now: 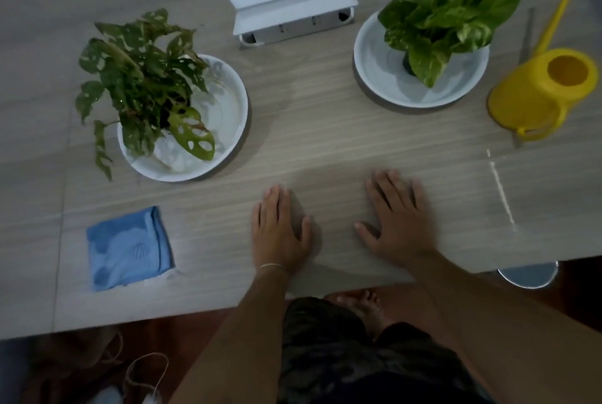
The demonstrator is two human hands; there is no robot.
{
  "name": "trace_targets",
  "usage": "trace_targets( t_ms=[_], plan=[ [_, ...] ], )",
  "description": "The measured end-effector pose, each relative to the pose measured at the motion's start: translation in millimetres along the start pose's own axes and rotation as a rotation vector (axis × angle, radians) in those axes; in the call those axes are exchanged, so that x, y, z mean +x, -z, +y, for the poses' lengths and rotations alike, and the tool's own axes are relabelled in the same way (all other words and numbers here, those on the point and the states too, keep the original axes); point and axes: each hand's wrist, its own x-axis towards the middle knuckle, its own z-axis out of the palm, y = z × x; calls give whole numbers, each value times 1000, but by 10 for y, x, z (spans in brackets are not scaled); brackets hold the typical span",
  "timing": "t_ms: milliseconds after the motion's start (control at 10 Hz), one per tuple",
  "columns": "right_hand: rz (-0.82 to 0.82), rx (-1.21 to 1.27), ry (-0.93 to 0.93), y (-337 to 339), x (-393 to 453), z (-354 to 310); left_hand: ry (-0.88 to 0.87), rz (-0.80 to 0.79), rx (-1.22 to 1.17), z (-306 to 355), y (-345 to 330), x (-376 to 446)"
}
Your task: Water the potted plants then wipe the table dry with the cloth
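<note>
Two potted plants stand on white saucers: a dark, holed-leaf plant on the left saucer and a bright green plant on the right saucer. A yellow watering can stands upright at the far right, its long spout pointing away. A folded blue cloth lies near the front left. My left hand and my right hand rest flat on the wooden table near its front edge, fingers apart, holding nothing.
An open white socket box is set into the table between the plants. A pale streak marks the table at the right. Below the front edge are my legs, a foot, a round metal base and cords on the floor.
</note>
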Motion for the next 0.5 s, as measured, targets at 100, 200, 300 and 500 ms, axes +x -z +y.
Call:
trace_targets(
  t_ms=[100,200,300,500],
  plan=[
    [10,-17,4,-17,-9,-7,12,4,-20,-4,-10,2],
    [24,-4,-8,-5,18,-5,9,13,-19,-17,-24,5],
    [-2,-7,-2,29,-7,-22,6,25,-24,-21,-22,-6],
    [204,654,-228,243,329,-70,1,56,-52,-31,-50,14]
  ],
)
